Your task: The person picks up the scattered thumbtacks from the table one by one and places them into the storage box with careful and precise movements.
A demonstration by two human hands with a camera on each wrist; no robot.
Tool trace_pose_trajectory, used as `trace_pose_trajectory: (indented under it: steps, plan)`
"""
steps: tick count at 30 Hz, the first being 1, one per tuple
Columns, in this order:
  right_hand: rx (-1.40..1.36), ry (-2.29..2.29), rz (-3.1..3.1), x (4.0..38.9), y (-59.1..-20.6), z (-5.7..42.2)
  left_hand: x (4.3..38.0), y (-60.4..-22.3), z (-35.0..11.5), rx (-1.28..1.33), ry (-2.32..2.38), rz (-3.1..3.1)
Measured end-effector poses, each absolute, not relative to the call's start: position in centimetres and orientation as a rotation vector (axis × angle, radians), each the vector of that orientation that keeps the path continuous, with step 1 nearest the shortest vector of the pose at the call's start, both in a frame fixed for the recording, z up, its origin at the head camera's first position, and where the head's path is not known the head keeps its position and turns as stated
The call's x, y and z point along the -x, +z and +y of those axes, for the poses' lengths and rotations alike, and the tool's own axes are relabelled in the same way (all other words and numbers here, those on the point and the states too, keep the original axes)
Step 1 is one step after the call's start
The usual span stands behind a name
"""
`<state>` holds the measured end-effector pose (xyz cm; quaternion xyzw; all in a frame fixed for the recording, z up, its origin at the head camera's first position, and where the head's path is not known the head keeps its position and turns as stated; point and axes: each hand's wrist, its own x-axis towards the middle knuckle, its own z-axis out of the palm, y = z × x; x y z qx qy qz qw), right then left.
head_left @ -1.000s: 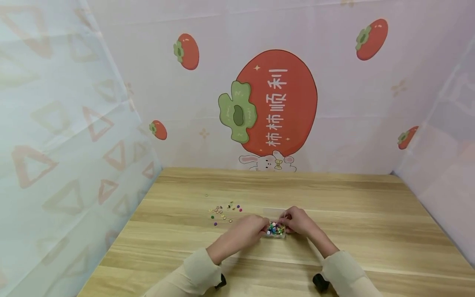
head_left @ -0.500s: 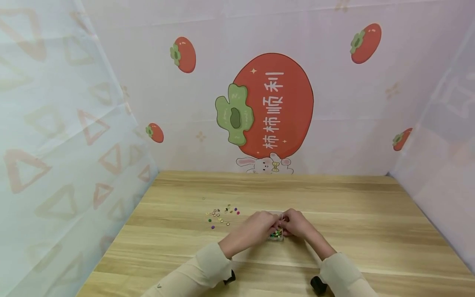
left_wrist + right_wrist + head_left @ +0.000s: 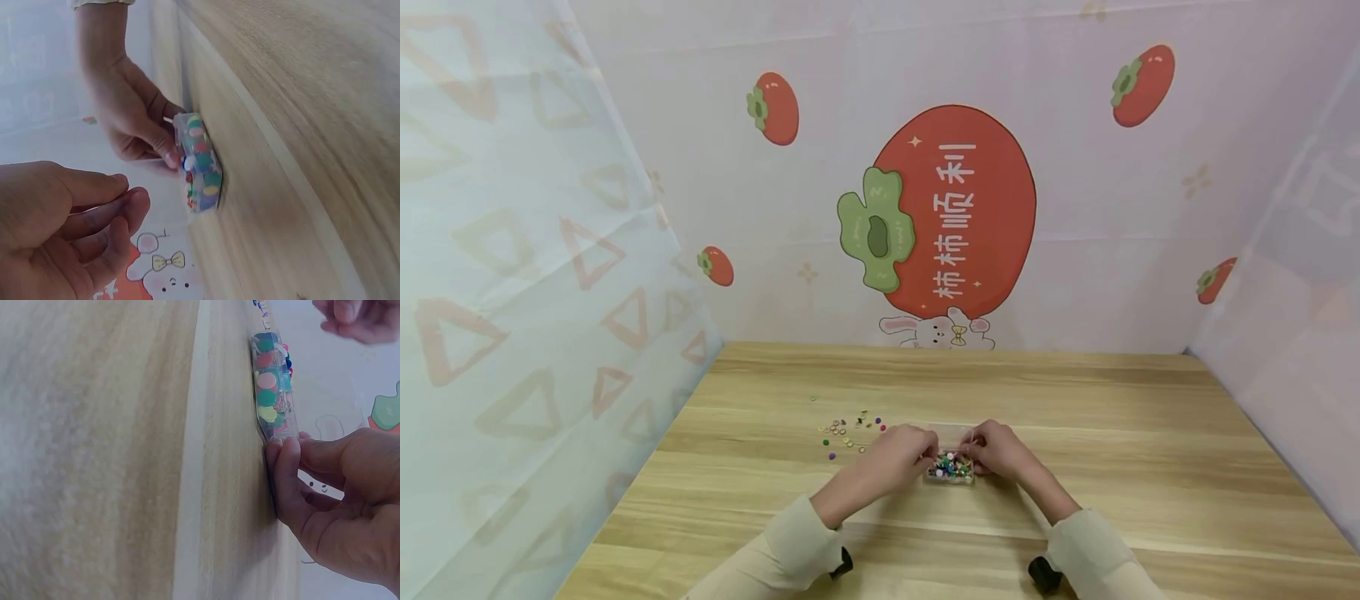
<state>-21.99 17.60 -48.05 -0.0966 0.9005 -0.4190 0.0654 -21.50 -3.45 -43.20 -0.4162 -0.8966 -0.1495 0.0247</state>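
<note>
Leftmost on my feed, loose pieces (image 3: 859, 422) lie strewn over the desk (image 3: 1090, 417), some ring-like, some purple or green; spread thin like that, I'd judge they can be picked out singly.

Next comes the left hand (image 3: 897, 454), just to the right of that scatter and raised beside the left end of the clear box (image 3: 951, 481). Its fingers are bent, with the thumb tip close against the forefinger. I see nothing between them, but a piece this small could hide there, so from here I can't tell whether they are grasping one.

The box sits flat on the desk between the two hands, filled with colourful pieces (image 3: 951, 463). A clear panel behind it looks to me like its lid (image 3: 951, 433), tipped back, which would explain why the contents lie exposed.

At the far right, the right hand (image 3: 998, 450) pinches the right end of the box between thumb and fingers. I take that as a steadying hold, since such a small box would probably slide if nudged.
</note>
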Motion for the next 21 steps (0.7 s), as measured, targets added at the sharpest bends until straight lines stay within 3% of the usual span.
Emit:
trace_pose_trajectory:
  steps: [21]
  plan:
    - [0.23,-1.282,2.716,22.0,-48.4,17.6,19.5,-43.6,-11.5,1.181,-0.546,-2.9]
